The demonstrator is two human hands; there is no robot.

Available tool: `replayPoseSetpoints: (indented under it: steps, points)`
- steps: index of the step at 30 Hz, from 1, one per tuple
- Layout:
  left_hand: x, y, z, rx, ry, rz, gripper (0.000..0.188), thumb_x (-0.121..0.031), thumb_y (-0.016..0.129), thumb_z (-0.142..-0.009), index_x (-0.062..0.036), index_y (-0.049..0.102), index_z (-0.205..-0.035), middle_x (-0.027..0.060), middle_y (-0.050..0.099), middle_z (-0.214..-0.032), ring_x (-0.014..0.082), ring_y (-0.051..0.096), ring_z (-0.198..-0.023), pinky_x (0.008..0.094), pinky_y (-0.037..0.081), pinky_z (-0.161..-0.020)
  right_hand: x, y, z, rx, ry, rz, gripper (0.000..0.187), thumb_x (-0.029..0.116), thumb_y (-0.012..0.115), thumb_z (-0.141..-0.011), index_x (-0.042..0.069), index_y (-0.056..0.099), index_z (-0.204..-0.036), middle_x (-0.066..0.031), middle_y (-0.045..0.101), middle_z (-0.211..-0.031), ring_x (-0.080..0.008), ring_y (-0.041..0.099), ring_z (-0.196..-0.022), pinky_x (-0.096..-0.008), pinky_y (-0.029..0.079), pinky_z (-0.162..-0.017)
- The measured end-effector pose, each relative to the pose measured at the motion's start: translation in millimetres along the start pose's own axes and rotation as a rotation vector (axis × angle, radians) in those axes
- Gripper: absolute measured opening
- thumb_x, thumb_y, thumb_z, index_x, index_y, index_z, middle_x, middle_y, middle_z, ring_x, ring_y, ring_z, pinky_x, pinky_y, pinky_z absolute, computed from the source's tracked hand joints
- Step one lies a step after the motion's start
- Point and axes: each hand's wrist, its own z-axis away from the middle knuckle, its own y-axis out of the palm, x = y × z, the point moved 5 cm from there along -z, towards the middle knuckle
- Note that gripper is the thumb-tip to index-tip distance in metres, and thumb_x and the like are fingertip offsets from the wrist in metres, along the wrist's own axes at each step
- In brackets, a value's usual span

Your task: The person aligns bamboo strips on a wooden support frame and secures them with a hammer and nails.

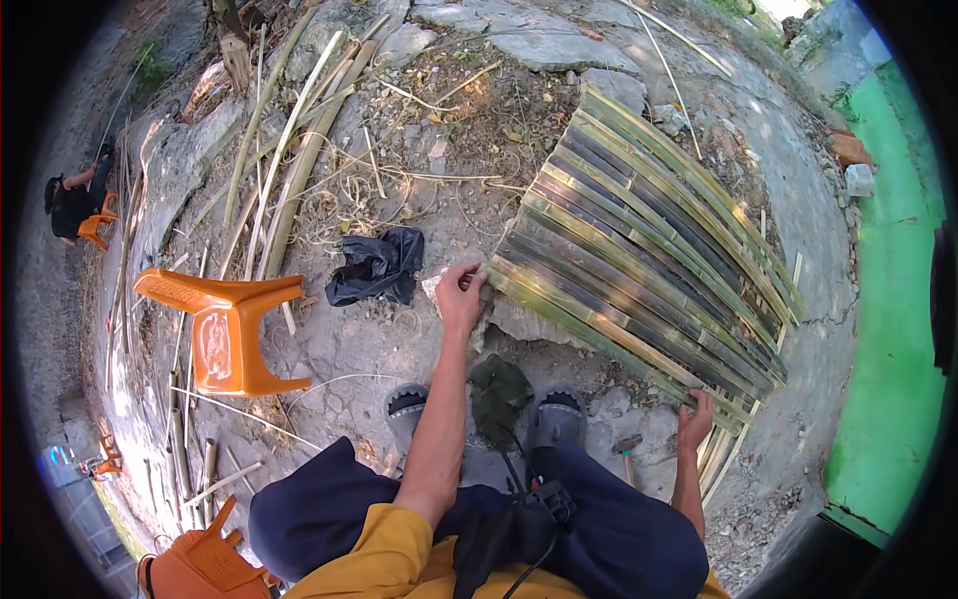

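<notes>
My left hand (463,292), mid-frame, and right hand (696,417), lower right, pinched a green bamboo strip (594,337) near its ends, good holding spots; it seemed light but stiff.

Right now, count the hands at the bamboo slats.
2: your left hand is at the left end of the nearest slats, and your right hand is near their right end. No other hand shows there.
</notes>
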Motion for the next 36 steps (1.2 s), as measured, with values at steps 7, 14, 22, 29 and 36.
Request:
replayPoseSetpoints:
  steps: [7,14,22,29,36]
  points:
    - [-3,2,2,0.020,-0.008,-0.016,0.026,-0.009,0.082,-0.084,-0.0017,0.079,-0.109,0.0046,0.075,-0.088,0.0111,0.063,-0.073,0.0286,0.053,-0.072,-5,-1,-3,-0.026,0.055,0.003,0.048,-0.006,0.082,-0.069,0.008,0.065,-0.111,-0.0120,0.063,-0.114,-0.0374,0.061,-0.114,-0.0436,0.049,-0.099]
    - [-22,-31,-8,-0.117,0.045,-0.007,0.025,-0.011,0.079,-0.090,0.0004,0.076,-0.112,0.0039,0.074,-0.088,0.0097,0.063,-0.073,0.0266,0.052,-0.068,1,-4,-4,-0.075,0.024,0.033,0.064,-0.008,0.081,-0.067,0.005,0.058,-0.125,-0.0167,0.058,-0.123,-0.0400,0.057,-0.121,-0.0465,0.046,-0.103]
    - [53,-193,-94,-0.406,-0.086,-0.558,0.020,-0.009,0.070,-0.081,0.0019,0.076,-0.096,0.0189,0.076,-0.085,0.0340,0.075,-0.084,0.0419,0.059,-0.078,73,17,48,0.067,-0.110,-0.190,0.038,-0.005,0.068,-0.077,0.004,0.062,-0.114,-0.0170,0.059,-0.115,-0.0389,0.058,-0.114,-0.0464,0.045,-0.100]
    - [92,-149,-123,-0.123,-0.105,-0.892,0.018,0.001,0.070,-0.071,0.0091,0.073,-0.087,0.0330,0.072,-0.097,0.0477,0.071,-0.096,0.0513,0.057,-0.090,130,56,101,0.318,-0.179,-0.369,0.027,-0.003,0.070,-0.077,0.008,0.068,-0.102,-0.0149,0.060,-0.109,-0.0353,0.061,-0.110,-0.0449,0.048,-0.095]
    - [76,-141,-121,-0.066,-0.015,-0.921,0.016,0.000,0.067,-0.072,0.0115,0.069,-0.084,0.0360,0.070,-0.097,0.0504,0.070,-0.096,0.0526,0.058,-0.088,119,48,101,0.234,-0.158,-0.407,0.024,-0.007,0.067,-0.078,0.006,0.068,-0.098,-0.0140,0.060,-0.106,-0.0357,0.064,-0.100,-0.0430,0.053,-0.085]
